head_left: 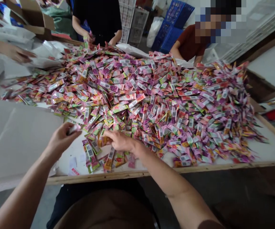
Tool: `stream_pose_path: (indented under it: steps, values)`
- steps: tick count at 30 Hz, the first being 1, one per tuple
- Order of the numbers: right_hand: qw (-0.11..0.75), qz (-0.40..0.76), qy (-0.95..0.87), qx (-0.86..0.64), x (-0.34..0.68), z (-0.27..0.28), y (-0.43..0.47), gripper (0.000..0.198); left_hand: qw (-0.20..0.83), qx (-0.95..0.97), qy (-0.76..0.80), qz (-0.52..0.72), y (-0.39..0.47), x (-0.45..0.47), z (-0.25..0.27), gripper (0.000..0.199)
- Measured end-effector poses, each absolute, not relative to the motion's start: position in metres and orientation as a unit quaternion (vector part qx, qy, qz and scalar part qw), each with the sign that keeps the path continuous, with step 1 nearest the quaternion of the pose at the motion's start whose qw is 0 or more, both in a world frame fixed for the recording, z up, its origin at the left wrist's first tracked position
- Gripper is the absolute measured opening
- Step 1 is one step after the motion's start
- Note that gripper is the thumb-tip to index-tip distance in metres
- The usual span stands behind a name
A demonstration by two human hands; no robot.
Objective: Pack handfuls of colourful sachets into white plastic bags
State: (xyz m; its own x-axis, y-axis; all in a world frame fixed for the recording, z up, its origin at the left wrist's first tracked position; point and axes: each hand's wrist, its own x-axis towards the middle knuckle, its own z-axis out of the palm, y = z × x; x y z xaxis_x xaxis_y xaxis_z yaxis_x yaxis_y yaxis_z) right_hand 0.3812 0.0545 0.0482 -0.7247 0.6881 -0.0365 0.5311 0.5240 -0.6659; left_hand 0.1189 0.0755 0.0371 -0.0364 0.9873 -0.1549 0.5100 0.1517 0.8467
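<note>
A wide heap of small, slim printed sachets (132, 101) in pink, purple, green and orange covers the table. Near its left front edge my left hand (60, 137) is closed around a few pinkish sachets (75, 128), partly hidden by the fingers. To the right, my right hand (119, 140) reaches over the front of the heap and pinches an orange sachet (103, 142). Loose sachets (90, 152) with barcodes lie just below it on the white tabletop (66, 165).
A large whitish sheet or sack (18, 136) lies at the left. Across the table stand two people (97, 19) (190, 41); another person's hand (18, 52) touches white bags (47, 52) at far left. Blue crates (173, 28) stand behind. The table has a wooden edge (128, 174).
</note>
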Motion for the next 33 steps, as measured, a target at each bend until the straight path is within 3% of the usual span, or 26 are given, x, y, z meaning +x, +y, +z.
stream_pose_path:
  steps: [4,8,11,14,17,20,27,33]
  values:
    - [-0.031,0.275,-0.912,-0.302,0.387,0.051,0.021,0.026,0.487,0.649,0.563,0.157,0.029,0.138,0.03,0.031]
    - [-0.065,0.21,-0.925,-0.31,0.388,0.035,-0.003,0.022,0.504,0.643,0.562,0.129,0.017,0.151,0.01,0.029]
    - [0.008,0.269,-0.912,-0.31,0.393,0.029,-0.004,0.016,0.49,0.636,0.577,0.153,0.02,0.147,0.005,0.031]
    - [0.186,0.426,-0.805,-0.368,0.399,0.034,0.003,0.015,0.488,0.624,0.579,0.192,0.02,0.149,0.018,0.039]
    - [0.346,0.586,-0.593,-0.43,0.4,0.039,0.008,0.017,0.55,0.583,0.54,0.258,0.016,0.169,0.035,0.043]
    - [0.43,0.637,-0.446,-0.46,0.394,0.035,0.01,0.025,0.628,0.5,0.502,0.322,0.016,0.199,0.034,0.053]
    - [0.507,0.605,-0.339,-0.512,0.387,0.019,-0.001,0.034,0.65,0.406,0.53,0.364,0.018,0.217,0.004,0.045]
    - [0.48,0.645,-0.329,-0.496,0.394,0.024,-0.033,0.031,0.623,0.476,0.515,0.347,-0.02,0.2,0.005,0.046]
